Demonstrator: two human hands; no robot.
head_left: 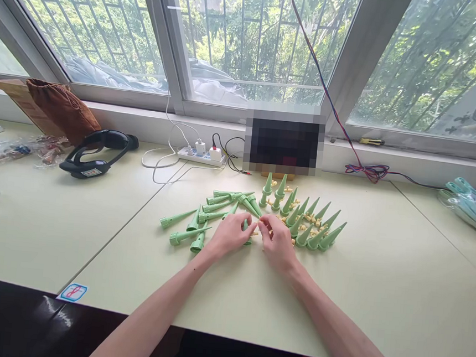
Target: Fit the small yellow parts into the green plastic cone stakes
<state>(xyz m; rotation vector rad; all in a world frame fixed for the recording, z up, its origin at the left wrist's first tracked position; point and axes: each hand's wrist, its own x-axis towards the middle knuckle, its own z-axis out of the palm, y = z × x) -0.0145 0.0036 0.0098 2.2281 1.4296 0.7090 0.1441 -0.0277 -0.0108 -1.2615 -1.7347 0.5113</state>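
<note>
My left hand (233, 235) and my right hand (276, 242) meet over the table, thumbs and forefingers pinched close together with their tips nearly touching. What lies between the fingertips is too small and covered to make out. Part of a green cone (247, 240) shows under my left fingers; whether that hand grips it I cannot tell. Left of my hands, several green plastic spikes with ribbed caps (185, 235) lie or stand loosely. To the right, several green cones (303, 237) stand upright on their wide ends, with small yellow plastic pieces (317, 223) scattered among them.
A pale table (379, 280) runs beneath a barred window. Behind stand a power strip (202, 156) with cables and a blurred dark screen (287, 141). A black headset (94, 155) and brown pouch (63, 110) sit left; bagged blue and pink items (475, 205) lie right.
</note>
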